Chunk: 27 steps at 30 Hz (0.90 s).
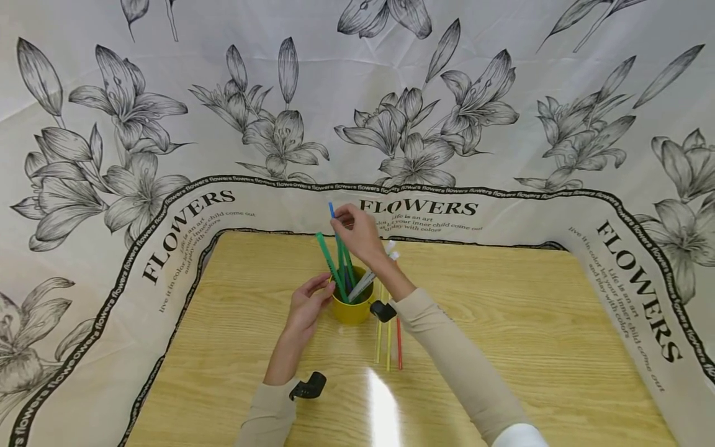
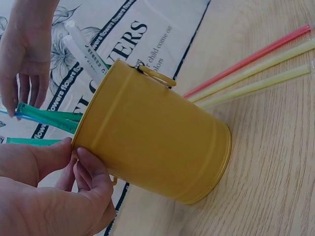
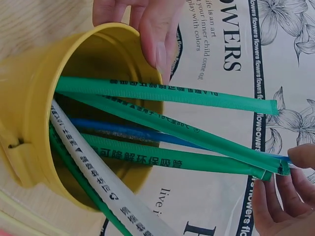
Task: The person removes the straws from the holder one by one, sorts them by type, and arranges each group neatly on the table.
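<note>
A small yellow metal bucket (image 1: 352,315) stands on the table, holding several green paper-wrapped straws (image 3: 167,91), white-wrapped straws (image 3: 101,174) and a blue straw (image 3: 184,140). My left hand (image 1: 307,305) pinches the bucket's rim between thumb and fingers on its left side, as the left wrist view shows. Above the bucket, my right hand (image 1: 360,233) pinches the top end of the blue straw, whose lower part is inside the bucket. In the right wrist view, the tips of two green straws lie right at the right hand's fingers.
Two yellow straws (image 2: 266,86) and a red straw (image 2: 251,59) lie side by side on the wooden table (image 1: 503,323), just right of the bucket. A white flower-printed cloth (image 1: 313,143) hangs behind the table and along its sides.
</note>
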Motion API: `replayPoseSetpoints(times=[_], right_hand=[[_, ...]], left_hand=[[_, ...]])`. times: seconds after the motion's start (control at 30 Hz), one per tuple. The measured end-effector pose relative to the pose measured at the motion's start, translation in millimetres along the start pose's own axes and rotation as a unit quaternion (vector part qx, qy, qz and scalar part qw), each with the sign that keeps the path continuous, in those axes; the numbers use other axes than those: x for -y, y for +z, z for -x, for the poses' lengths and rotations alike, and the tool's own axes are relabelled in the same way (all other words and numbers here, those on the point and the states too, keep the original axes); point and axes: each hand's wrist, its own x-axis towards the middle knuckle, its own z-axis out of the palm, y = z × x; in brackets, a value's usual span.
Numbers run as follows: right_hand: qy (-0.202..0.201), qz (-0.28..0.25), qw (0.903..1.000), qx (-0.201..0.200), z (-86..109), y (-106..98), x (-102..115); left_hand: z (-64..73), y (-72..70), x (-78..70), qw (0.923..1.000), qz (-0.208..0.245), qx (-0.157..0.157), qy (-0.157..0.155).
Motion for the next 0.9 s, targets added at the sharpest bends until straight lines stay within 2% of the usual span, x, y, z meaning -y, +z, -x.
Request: replayPoseSetpoints(times=[0.47,0.9], right_hand=[[-0.042,-0.033,0.9973,-0.052,-4.1,-21,12],[-0.060,-0.081,0.9870,-0.125,-7.9,-39,25]], left_hand=[[-0.4,-0.4,0.2,1.0000,0.002,-0.001,0.002],[-1.8,-1.1,0.5,1.0000,0.002,-0.003,0.003]])
